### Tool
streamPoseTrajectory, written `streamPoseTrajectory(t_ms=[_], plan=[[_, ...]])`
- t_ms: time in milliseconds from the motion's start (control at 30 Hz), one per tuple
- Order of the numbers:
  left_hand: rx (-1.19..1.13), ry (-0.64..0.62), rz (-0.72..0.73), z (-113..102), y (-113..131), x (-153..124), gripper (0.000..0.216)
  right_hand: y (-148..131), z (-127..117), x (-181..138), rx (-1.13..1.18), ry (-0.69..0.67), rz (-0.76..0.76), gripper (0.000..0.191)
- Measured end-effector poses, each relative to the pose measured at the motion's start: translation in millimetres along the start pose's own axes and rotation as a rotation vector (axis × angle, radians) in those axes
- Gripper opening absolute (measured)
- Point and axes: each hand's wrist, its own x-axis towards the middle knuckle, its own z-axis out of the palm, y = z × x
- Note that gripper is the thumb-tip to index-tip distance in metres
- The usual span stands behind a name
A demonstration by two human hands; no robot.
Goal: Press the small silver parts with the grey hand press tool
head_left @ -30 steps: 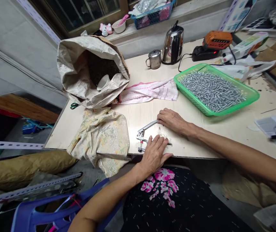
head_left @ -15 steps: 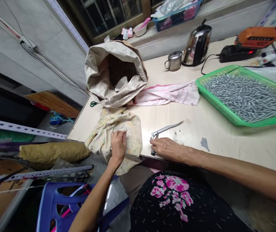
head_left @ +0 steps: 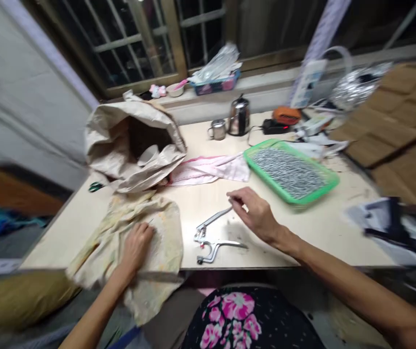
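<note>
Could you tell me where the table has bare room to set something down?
Bare wood lies between the pink cloth, the green tray and the metal press tool, and along the front edge right of the right hand. The left end is crowded: paper sack, floral cloth under the left hand.

One press tool [head_left: 215,218], one cloth [head_left: 166,237], one basket [head_left: 291,198]

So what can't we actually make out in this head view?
Head view, all motion-blurred.
Left hand: fingertips curl into the floral cloth, grip hidden by the hand itself.
Right hand: at the press tool handle, contact blurred.
Sack contents: dark inside.
Green tray parts: too small.
Right-edge dark item: smeared.
</note>
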Motion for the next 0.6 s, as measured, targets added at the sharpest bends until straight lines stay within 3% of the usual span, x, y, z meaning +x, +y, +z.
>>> streamPoseTrajectory(t_ms=[133, 200, 267, 367, 467, 600], plan=[[-0.042, 0.001, 0.104, 9, -17, 5, 0.034, 23, -64, 24, -0.591, 0.102, 0.273, 0.028], [-0.079, -0.012, 0.127, 10, -22, 9, 0.035, 21, -72, 20, -0.634, 0.029, 0.338, 0.034], [-0.119, -0.017, 0.129, 9, -23, 12, 0.033, 11, -61, 3, -0.479, -0.205, 0.312, 0.025], [-0.248, 0.063, 0.04, 0, -12, 16, 0.032, -11, -25, -33, -0.18, -0.61, 0.228, 0.013], [-0.507, 0.125, -0.18, -22, 17, 15, 0.031, -27, 4, -62, -0.113, -0.71, 0.196, 0.014], [-0.886, -0.057, -0.393, -46, 71, 14, 0.031, -27, 21, -77, -0.161, -0.725, 0.15, 0.016]])
